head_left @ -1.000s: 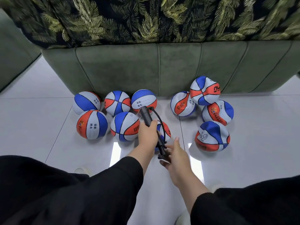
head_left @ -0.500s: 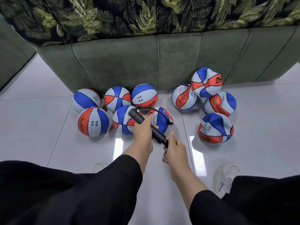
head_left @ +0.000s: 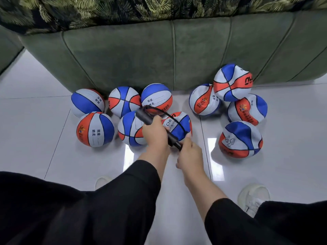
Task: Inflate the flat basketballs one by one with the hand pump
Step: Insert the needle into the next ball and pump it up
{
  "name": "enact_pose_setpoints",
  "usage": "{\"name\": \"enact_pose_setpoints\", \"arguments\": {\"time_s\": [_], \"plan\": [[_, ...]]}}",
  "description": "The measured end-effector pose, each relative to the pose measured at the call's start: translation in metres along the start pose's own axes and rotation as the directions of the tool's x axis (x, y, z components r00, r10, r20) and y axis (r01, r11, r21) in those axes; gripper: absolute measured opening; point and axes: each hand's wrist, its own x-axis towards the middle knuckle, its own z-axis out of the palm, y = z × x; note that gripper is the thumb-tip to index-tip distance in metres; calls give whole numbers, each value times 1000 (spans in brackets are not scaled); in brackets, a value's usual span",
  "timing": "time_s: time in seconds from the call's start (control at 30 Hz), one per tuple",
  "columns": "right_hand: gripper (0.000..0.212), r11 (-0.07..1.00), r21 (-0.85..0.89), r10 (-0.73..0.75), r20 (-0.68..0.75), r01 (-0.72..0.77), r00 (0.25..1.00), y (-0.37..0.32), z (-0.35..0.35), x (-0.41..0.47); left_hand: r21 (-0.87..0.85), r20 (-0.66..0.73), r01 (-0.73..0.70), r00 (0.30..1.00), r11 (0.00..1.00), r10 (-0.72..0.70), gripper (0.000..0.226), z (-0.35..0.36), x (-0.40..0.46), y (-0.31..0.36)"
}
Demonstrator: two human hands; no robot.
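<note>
Left grip (head_left: 155,133) fisted; right grip (head_left: 190,152) curled, both forearms extended

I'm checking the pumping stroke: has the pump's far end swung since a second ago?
Yes. The pump has tilted leftward: its far end has gone from the rear middle ball toward the front blue-and-white ball.

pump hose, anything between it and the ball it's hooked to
Nothing visible does. The hose arcs from the pump, gripped by the left hand and right hand, straight over to the ball; its needle end is hidden.
</note>
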Motion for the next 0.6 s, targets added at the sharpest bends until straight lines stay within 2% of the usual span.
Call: {"name": "enact_pose_setpoints", "arguments": {"time_s": [0.13,0.3,0.47,0.6], "plan": [[57,1000,-20,6,4,-6,1000,3,-11,7,8,-10,-25,1000,1000,25,6,4,10,16],[52,999,2,41,-22,-41,999,5,-5,5,9,1,-8,1000,1000,8,6,2,-5,-2],[58,998,-59,-11,-17,10,1000,6,5,0,8,-14,32,999,999,-32,6,-4,-10,-17],[55,996,-75,-37,24,39,999,1,5,-1,-22,-33,26,999,999,-27,7,-6,-7,-7]]}}
